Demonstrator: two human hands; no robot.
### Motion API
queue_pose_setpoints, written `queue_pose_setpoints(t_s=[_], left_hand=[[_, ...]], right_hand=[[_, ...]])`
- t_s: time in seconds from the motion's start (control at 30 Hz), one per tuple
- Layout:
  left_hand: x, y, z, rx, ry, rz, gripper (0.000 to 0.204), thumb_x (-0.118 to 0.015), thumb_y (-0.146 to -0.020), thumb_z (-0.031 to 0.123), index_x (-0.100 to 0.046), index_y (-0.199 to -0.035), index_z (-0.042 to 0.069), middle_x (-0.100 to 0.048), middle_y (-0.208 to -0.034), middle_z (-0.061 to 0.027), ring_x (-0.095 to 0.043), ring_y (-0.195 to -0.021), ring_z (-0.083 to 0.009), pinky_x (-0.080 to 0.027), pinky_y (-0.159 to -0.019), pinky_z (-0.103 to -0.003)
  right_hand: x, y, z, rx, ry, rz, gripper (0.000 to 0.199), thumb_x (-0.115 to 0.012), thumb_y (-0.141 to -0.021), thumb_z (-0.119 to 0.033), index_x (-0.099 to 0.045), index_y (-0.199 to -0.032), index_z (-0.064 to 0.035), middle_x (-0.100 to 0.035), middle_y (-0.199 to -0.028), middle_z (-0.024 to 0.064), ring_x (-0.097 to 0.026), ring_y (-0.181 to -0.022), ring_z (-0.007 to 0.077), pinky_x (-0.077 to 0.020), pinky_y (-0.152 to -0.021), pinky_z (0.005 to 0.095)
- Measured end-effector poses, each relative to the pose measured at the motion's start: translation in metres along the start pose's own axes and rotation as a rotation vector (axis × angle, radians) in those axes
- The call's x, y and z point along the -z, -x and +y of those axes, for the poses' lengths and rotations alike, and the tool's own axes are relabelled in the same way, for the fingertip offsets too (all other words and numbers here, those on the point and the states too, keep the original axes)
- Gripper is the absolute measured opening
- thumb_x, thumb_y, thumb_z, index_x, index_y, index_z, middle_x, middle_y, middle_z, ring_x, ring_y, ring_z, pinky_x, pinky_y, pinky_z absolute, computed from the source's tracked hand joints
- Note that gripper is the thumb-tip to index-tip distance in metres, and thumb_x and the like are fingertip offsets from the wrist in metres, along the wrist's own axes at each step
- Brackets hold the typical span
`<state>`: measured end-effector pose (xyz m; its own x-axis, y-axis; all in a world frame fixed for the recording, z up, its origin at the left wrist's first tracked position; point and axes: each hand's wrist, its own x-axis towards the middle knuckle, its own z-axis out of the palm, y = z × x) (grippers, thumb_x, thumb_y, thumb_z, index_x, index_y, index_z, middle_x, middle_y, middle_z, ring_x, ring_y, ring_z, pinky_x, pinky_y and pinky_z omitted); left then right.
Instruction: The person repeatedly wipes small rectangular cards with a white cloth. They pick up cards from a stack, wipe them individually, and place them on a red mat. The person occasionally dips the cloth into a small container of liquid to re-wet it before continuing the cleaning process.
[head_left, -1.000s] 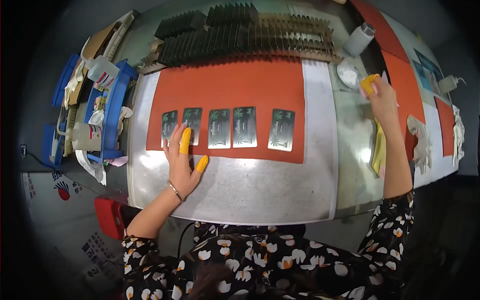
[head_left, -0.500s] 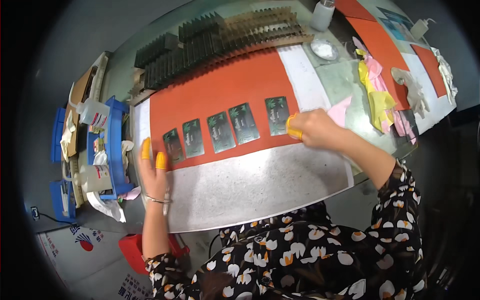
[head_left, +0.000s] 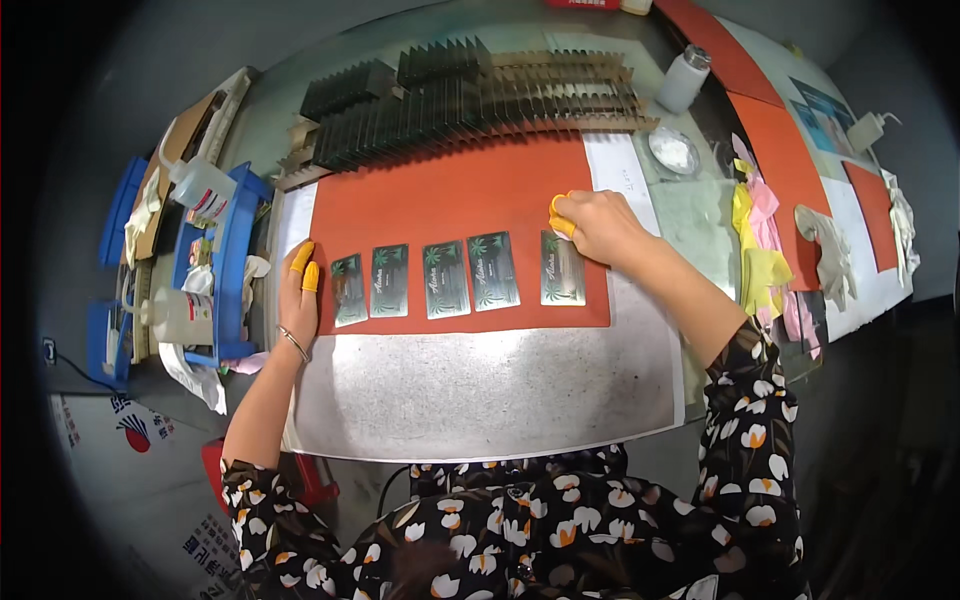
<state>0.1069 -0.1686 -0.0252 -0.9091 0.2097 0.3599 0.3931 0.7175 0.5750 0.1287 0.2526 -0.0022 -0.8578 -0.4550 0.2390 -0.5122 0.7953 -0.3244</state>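
Several dark cards with green palm-tree prints lie in a row on an orange sheet [head_left: 450,190]. My right hand [head_left: 600,230], with yellow finger cots, is closed at the top edge of the rightmost card [head_left: 563,278]. A bit of a small white wad [head_left: 564,229] shows under its fingertips; the rest is hidden. At the sheet's left edge rests my left hand [head_left: 299,290], also in yellow finger cots. Its fingers stretch forward beside the leftmost card [head_left: 349,292], and it holds nothing visible.
Behind the sheet stand slotted racks [head_left: 440,105] filled with dark cards. A white bottle [head_left: 685,80] and a dish of white material [head_left: 673,151] are at the right, near yellow and pink cloths [head_left: 760,240]. Blue bins [head_left: 233,270] with squeeze bottles [head_left: 183,317] line the left.
My right hand has moved from the lower right side of the rightmost card up to its top edge. My left hand has shifted forward along the leftmost card. The whole view has also shifted.
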Motion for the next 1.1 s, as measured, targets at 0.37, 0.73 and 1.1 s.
queue_pose_setpoints(t_s=[0.37,0.73,1.1], left_hand=[[0.0,0.006,-0.004,-0.033,-0.005,0.034,0.029,-0.045,-0.088,0.009,-0.05,-0.114,-0.002,-0.05,-0.117,-0.0165,-0.047,-0.109,-0.0297,-0.034,-0.096,-0.032],[0.004,0.007,-0.009,0.009,-0.022,0.08,0.027,-0.048,-0.085,0.008,-0.053,-0.11,-0.003,-0.052,-0.115,-0.0165,-0.049,-0.107,-0.0306,-0.036,-0.095,-0.033],[0.0,0.015,-0.019,-0.031,-0.057,0.109,0.029,-0.052,-0.081,0.007,-0.053,-0.109,-0.001,-0.052,-0.115,-0.0166,-0.049,-0.107,-0.0321,-0.037,-0.093,-0.035]], right_hand=[[-0.004,0.0,-0.015,0.097,-0.015,-0.083,0.005,-0.057,-0.072,-0.012,-0.055,-0.073,-0.0069,-0.058,-0.07,0.0099,-0.058,-0.066,0.03,-0.0459,-0.057,0.0407],[-0.008,0.006,-0.028,0.137,-0.112,-0.094,0.008,-0.059,-0.073,-0.013,-0.055,-0.075,-0.0058,-0.058,-0.07,0.0122,-0.057,-0.066,0.0307,-0.0449,-0.057,0.0414],[-0.04,-0.039,-0.06,0.33,-0.008,-0.052,0.011,-0.057,-0.079,-0.018,-0.058,-0.078,-0.0067,-0.06,-0.075,0.0126,-0.058,-0.069,0.0323,-0.0466,-0.061,0.0434]])
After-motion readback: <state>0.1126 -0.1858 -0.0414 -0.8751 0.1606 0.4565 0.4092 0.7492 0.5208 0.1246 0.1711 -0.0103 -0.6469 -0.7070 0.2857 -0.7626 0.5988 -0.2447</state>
